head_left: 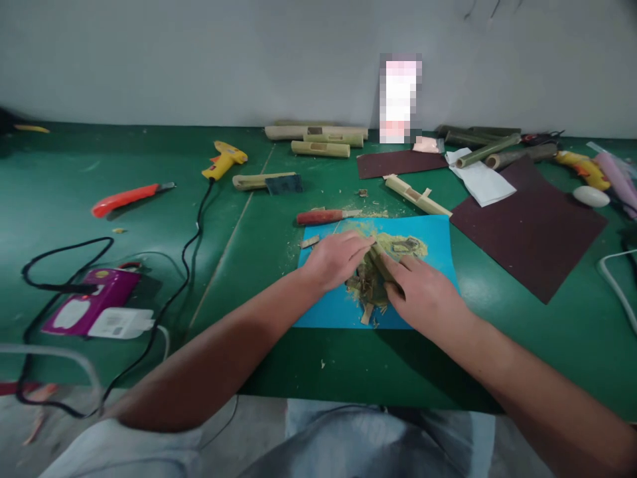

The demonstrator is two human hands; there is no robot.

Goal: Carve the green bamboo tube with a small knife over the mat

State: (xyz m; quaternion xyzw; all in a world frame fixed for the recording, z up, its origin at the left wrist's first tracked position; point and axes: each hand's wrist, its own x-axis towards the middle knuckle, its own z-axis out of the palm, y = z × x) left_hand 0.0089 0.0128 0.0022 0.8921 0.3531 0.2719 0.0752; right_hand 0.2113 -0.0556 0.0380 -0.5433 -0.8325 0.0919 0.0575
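Observation:
My right hand (423,292) is closed around a piece of bamboo (380,267), which slants over the blue sheet (440,242). At the bamboo's far end is my left hand (341,259), its fingers pressed together; what they pinch, if anything, is too small to make out. Bamboo scraps and shavings (367,312) lie beneath my hands, and pale sawdust (415,245) is spread beyond them. A red-handled carving knife (321,217) rests just past the sheet's far left corner, its blade pointing right.
Cut bamboo tubes (321,149) line the back. To the right are a notched bamboo piece (415,196), dark sandpaper (532,232) and white paper (480,178). Leftward lie a yellow glue gun (225,160), a red utility knife (127,199) and a purple power strip (94,302) with cords.

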